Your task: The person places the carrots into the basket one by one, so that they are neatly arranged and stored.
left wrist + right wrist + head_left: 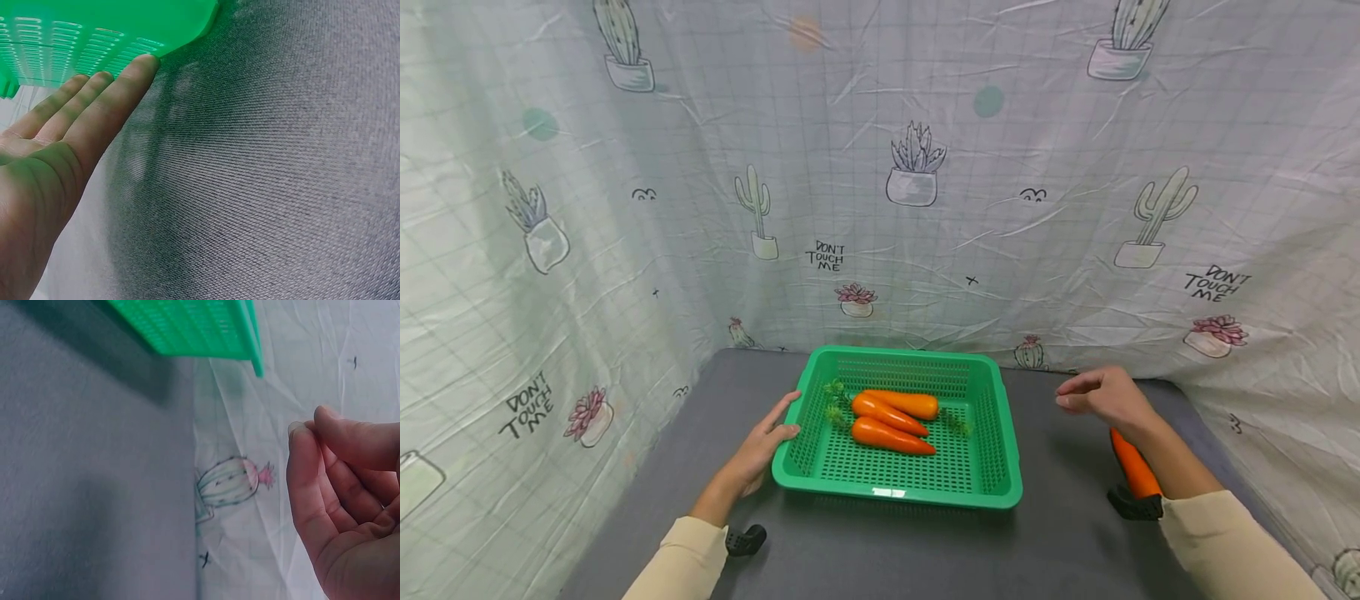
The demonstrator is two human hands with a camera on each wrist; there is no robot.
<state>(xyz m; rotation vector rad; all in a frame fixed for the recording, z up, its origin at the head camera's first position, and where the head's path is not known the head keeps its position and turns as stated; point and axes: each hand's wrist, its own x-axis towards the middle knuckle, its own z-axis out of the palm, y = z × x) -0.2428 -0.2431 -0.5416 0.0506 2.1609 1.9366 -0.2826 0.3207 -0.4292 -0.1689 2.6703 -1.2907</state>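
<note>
A green plastic basket [940, 498] sits on the grey table. Inside it lie three orange carrots [891, 438] with feathery green tops [835, 417]. My left hand [758, 454] is at the basket's left side. In the left wrist view its straight fingers [109, 109] reach up to the slotted wall. To the right of the basket my right hand [1107, 400] is raised over the table, its fingers loosely bent and the thumb tip by the index fingertip. Nothing shows between those fingers in the right wrist view. Another carrot [1135, 467] lies on the table, partly hidden by my right forearm.
A pale cloth [955, 250] printed with cacti hangs behind the table and along both sides. Its lower edge meets the table just beyond the basket. Black wrist straps [747, 540] sit below both hands.
</note>
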